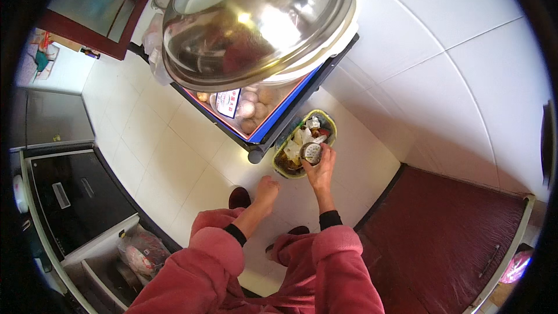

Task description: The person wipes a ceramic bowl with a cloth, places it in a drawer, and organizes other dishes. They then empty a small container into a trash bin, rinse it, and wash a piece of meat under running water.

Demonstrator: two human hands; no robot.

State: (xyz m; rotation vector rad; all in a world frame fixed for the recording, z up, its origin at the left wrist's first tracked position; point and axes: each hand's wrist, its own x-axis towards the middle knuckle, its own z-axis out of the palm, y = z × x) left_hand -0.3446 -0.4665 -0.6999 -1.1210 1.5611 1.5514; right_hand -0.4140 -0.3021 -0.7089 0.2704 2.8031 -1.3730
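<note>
My right hand [321,172] grips a small round perforated strainer [312,152] by its rim. The strainer's pale, holed face points up towards me. Right under it on the floor stands a trash bin with a yellow-green rim [335,127]. Crumpled white tissue [293,150] and brownish scraps lie inside that bin, and the strainer hides part of them. My left hand [267,190] hovers low to the left of the bin, fingers curled in, with nothing visible in it.
A dark-framed rack [258,150] beside the bin carries a box of eggs [260,111] under clear film and a large domed metal lid [257,30]. White wall panels [427,78] rise at right, above a dark red panel [440,235]. An open drawer [104,277] is at lower left.
</note>
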